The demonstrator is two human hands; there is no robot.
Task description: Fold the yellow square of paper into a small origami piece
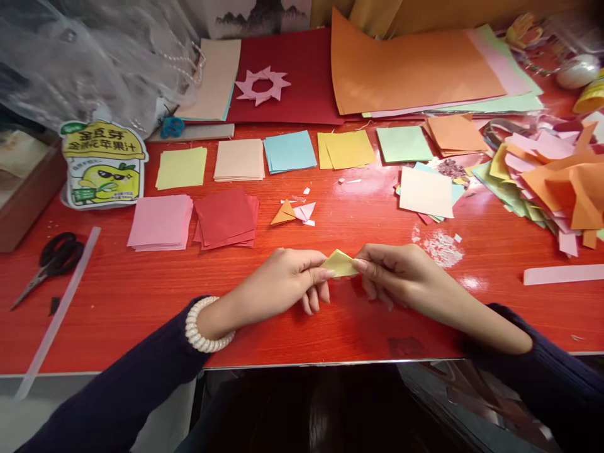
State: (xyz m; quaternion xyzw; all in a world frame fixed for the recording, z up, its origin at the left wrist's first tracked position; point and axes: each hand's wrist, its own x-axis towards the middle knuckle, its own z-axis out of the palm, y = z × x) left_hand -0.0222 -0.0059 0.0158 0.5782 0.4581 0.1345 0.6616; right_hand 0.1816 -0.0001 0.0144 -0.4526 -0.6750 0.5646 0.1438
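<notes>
Yellow paper — peak pointing forward, long axis apparently left to right — is pinched by both hands.

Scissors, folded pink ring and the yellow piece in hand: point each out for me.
Scissors (60, 253): head view, on the black handles.
Folded pink ring (243, 89): head view, on its left side.
Yellow piece (340, 264): head view, on its middle, between both hands.

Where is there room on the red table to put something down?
A bare patch lies between the left hand and the long pale strip, below the pink stack. Another is between the small pink folded piece and the cream square. It's crowded at the right, where paper scraps pile up, and along the back, with its big orange sheet.
</notes>
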